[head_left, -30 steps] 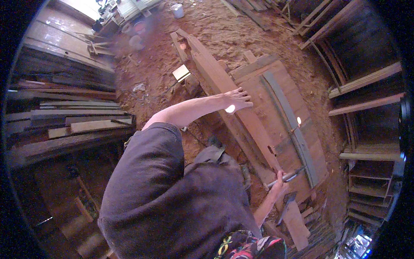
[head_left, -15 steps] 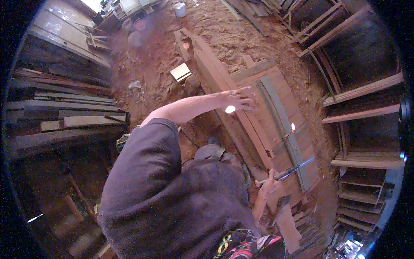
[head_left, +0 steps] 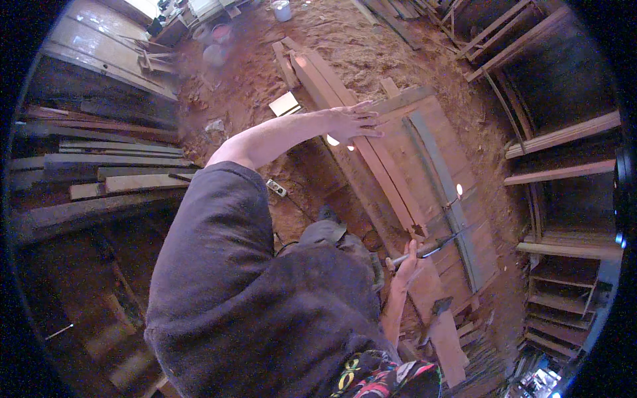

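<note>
A long reddish wooden beam point(head_left: 379, 159) runs from far left to near right across a workbench of wooden boards. My left hand point(head_left: 355, 123) lies across the beam toward its far part, palm down with fingers spread and nothing held. Close to the near end of the beam, where a dark notch shows, my right hand point(head_left: 406, 257) is closed around a long slim tool point(head_left: 432, 252), chisel-like, with a pale handle and a thin metal shaft pointing right. The tool's exact kind and tip are hard to make out.
A grey wooden strip point(head_left: 441, 199) lies along the boards point(head_left: 431, 123) to the right. Sawdust and shavings cover the floor. A power strip point(head_left: 276, 188) lies left of the bench. Stacked planks point(head_left: 119, 162) stand at left, wooden racks point(head_left: 564, 139) at right, a white bucket point(head_left: 281, 10) far off.
My left hand has slid farther along the beam, away from me. With the tool still in it, my right hand has come closer to the beam's notched near end.
</note>
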`<action>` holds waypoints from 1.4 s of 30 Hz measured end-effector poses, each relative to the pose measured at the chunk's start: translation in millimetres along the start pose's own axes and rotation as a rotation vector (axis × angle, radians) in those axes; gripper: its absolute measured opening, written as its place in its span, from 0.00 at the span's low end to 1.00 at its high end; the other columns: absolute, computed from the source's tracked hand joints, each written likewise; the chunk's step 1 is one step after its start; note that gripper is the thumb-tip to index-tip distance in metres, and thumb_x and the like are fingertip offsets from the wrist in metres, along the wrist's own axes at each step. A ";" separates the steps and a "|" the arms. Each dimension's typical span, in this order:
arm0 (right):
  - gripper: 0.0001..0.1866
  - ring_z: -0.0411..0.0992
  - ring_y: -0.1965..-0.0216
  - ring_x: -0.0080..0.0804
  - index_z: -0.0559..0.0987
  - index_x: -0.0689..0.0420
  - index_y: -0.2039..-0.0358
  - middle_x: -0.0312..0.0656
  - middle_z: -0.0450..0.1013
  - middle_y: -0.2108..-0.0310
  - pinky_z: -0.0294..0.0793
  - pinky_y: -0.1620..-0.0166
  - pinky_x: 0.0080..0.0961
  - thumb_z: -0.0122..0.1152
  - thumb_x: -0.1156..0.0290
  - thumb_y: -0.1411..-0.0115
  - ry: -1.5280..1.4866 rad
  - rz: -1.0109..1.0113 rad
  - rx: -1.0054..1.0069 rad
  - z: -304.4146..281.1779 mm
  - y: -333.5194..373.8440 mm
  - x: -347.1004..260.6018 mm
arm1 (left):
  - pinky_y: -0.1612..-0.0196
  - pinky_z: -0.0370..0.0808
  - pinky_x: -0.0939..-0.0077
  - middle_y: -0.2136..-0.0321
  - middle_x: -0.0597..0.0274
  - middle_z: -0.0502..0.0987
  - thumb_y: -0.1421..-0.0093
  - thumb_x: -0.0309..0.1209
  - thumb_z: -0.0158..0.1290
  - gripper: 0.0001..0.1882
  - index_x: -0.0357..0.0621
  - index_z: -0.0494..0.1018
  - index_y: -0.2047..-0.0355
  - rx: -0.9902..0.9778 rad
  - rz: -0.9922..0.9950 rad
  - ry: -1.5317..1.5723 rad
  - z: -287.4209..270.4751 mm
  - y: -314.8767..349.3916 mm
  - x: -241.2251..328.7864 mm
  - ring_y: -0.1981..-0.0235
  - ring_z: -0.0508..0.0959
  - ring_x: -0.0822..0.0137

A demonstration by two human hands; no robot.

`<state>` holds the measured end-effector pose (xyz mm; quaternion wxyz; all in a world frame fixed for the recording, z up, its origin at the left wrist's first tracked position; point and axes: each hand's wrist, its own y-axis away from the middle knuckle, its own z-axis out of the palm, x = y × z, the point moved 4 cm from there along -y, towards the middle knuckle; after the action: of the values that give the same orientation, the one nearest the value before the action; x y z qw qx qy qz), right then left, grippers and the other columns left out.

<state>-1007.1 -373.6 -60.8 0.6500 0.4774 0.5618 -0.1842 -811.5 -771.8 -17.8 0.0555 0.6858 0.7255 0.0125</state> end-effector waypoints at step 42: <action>0.28 0.76 0.55 0.36 0.76 0.61 0.51 0.47 0.78 0.59 0.72 0.51 0.32 0.67 0.53 0.44 0.674 -0.137 -0.428 -193.8 89.7 -98.7 | 0.57 0.75 0.59 0.67 0.57 0.80 0.41 0.31 0.48 0.13 0.47 0.72 0.56 -0.131 0.313 0.433 -83.9 -149.6 415.4 0.63 0.81 0.54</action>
<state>-1074.6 -199.8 82.6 0.5002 0.3265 0.7997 0.0609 -990.5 -361.8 25.1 -0.0592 0.7659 0.6033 0.2142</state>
